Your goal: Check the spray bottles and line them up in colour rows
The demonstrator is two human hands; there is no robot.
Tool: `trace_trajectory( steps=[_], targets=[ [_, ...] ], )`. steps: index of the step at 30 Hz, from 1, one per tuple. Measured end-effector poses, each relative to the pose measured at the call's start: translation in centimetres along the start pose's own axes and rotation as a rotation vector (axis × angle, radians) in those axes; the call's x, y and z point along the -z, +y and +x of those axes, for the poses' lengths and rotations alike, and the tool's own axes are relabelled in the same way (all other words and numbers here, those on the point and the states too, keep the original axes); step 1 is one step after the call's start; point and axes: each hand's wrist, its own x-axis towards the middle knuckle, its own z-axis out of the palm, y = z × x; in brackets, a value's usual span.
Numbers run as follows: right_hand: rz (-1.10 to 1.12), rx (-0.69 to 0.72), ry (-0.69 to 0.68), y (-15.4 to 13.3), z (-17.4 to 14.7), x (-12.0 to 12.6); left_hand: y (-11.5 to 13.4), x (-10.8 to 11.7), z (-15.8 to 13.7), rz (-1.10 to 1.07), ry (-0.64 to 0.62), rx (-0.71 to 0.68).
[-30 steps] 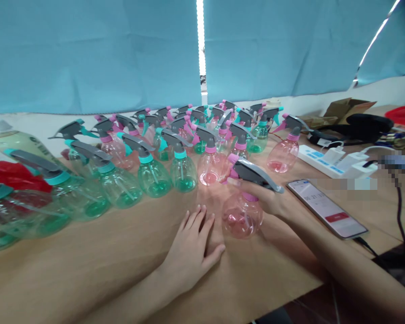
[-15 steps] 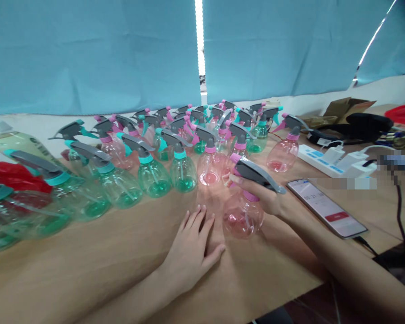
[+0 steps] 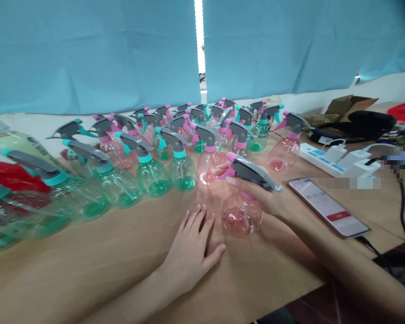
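My right hand (image 3: 256,191) is closed around the neck and trigger of a pink spray bottle (image 3: 241,218) with a grey and pink head. That bottle is upright at the near side of the table. Flat on the tabletop lies my left hand (image 3: 194,245), fingers spread and holding nothing, just left of the pink bottle. Behind my hands stand a pink spray bottle (image 3: 207,164) and a green spray bottle (image 3: 184,173). Another green spray bottle (image 3: 153,175) is beside them, in a row that runs off to the left.
Many more spray bottles crowd the back of the table (image 3: 104,265). At the right lie a phone (image 3: 327,207) and a white power strip (image 3: 324,162) with chargers. A red plastic bag (image 3: 13,180) and a large pale bottle (image 3: 23,146) are at the left.
The head of the pink bottle in my right hand has shifted slightly left, and a fingertip now shows in front of the bottle behind. My left hand stays in place.
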Motion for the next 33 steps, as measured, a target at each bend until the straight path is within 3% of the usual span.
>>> trace_trajectory(
  steps=[4, 13, 21, 33],
  targets=[
    [-0.024, -0.019, 0.135, -0.6, 0.1, -0.1, -0.1, 0.0, 0.0, -0.014, 0.012, -0.001],
    [0.029, -0.004, 0.068, -1.3, 0.8, -0.2, -0.1, 0.1, -0.1, 0.0, 0.002, -0.004],
    [-0.052, 0.022, 0.16, -0.4, 0.3, -0.2, -0.2, -0.3, -0.2, -0.012, 0.033, -0.006],
    [-0.032, -0.01, 0.129, -1.5, 0.2, -0.2, -0.3, -0.3, -0.1, 0.022, 0.014, -0.012]
  ],
)
